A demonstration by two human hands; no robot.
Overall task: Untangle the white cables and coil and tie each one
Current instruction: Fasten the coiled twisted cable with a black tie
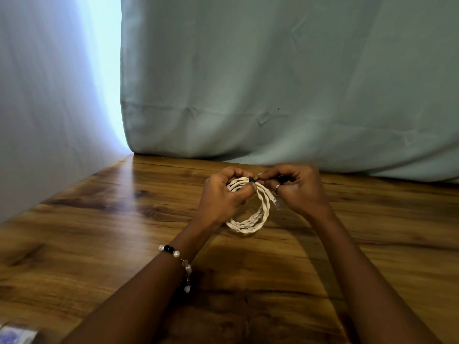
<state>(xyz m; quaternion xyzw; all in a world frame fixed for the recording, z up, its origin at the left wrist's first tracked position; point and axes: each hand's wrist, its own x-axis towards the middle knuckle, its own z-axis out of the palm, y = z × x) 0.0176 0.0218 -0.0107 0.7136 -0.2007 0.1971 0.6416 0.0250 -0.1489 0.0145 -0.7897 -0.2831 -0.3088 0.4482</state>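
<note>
A coiled white cable (250, 223) with a clear plug (276, 203) is held just above the wooden table (124, 232). My left hand (223, 194) grips the top of the coil, fingers curled round the loops. My right hand (295, 189), with a ring on one finger, pinches a small black tie (252, 180) at the coil's top. Part of the coil is hidden behind my left hand.
A pale green curtain (273, 83) hangs along the table's far edge, a white sheer curtain (49, 95) on the left. A blurred white and blue object (17, 335) lies at the near left corner. A bead bracelet (178, 259) is on my left wrist.
</note>
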